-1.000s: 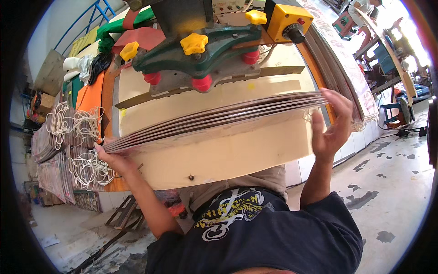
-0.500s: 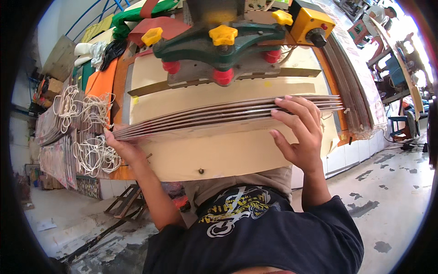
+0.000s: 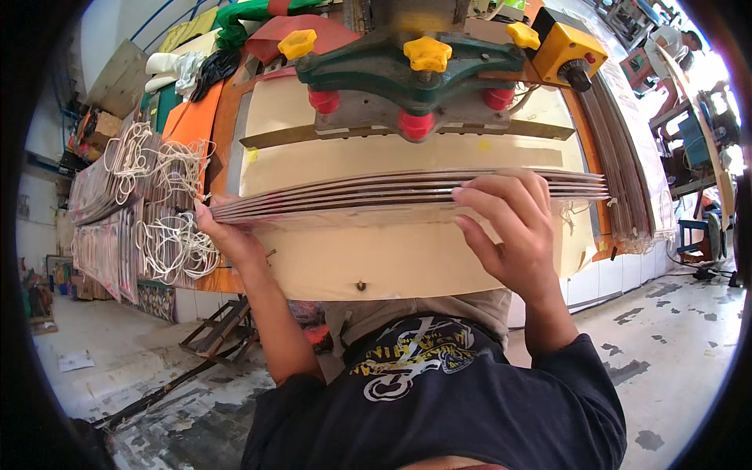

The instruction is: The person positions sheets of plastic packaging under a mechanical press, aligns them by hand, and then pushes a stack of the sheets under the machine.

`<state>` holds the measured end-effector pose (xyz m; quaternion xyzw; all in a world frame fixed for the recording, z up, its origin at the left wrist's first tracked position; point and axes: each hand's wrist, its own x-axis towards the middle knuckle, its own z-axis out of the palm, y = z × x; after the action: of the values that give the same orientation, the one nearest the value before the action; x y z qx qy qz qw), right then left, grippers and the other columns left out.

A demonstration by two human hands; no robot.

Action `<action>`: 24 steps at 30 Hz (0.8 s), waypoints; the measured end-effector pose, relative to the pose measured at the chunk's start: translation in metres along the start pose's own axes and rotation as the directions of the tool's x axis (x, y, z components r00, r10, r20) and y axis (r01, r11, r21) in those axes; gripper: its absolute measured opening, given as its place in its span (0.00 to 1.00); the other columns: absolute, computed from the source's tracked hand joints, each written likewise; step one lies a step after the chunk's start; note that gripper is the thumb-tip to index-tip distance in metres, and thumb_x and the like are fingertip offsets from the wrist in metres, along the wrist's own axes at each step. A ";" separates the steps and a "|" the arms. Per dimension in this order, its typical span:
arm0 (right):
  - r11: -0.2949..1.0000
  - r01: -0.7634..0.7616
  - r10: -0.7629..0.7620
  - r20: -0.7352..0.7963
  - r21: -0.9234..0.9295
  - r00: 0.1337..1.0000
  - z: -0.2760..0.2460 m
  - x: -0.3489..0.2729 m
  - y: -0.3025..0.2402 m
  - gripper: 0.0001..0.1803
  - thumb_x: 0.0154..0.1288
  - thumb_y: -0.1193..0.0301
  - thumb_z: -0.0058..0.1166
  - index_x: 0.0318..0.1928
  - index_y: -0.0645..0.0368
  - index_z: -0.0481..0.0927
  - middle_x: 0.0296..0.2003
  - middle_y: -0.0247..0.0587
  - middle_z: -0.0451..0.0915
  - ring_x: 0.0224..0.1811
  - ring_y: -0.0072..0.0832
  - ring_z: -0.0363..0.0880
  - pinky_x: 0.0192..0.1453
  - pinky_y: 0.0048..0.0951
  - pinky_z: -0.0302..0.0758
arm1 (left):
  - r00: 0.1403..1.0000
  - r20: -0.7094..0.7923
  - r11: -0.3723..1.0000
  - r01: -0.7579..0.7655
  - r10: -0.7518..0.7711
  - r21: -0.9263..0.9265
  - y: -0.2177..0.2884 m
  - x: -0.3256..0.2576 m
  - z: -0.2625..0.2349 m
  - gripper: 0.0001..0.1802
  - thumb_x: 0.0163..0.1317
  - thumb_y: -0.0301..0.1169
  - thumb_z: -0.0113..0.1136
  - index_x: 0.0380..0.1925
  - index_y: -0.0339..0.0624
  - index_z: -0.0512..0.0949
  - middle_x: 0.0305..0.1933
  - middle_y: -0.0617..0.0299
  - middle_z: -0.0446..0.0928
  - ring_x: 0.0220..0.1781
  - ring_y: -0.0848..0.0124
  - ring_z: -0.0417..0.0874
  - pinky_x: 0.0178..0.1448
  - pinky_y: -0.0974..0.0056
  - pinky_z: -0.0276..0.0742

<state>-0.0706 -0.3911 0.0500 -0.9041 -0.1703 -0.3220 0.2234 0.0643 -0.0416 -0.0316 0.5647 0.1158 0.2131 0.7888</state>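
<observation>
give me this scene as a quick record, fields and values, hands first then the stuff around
left hand: at the left end of the stack of thin sheets, holding it
right hand: fingers over the stack's edges, right of its middle
under the stack: cream surface
beyond it: dark green press frame with yellow knobs and red feet
far right of frame: yellow control box
left side: tangled white cords, orange sheet
</observation>
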 end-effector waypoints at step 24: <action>0.937 0.300 -0.222 0.359 -0.180 0.907 0.004 0.058 -0.026 0.09 0.50 0.75 0.58 0.35 0.60 0.77 0.32 0.36 0.71 0.33 0.29 0.76 0.33 0.31 0.76 | 0.999 0.021 0.996 -0.047 0.045 0.073 0.003 -0.004 -0.002 0.30 0.73 0.58 0.36 0.19 0.50 0.65 0.18 0.70 0.64 0.18 0.77 0.64 0.23 0.69 0.59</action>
<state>-0.0376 -0.3581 0.0931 -0.9339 -0.2873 -0.2092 0.0394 0.0591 -0.0417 -0.0297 0.5980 0.1029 0.2213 0.7635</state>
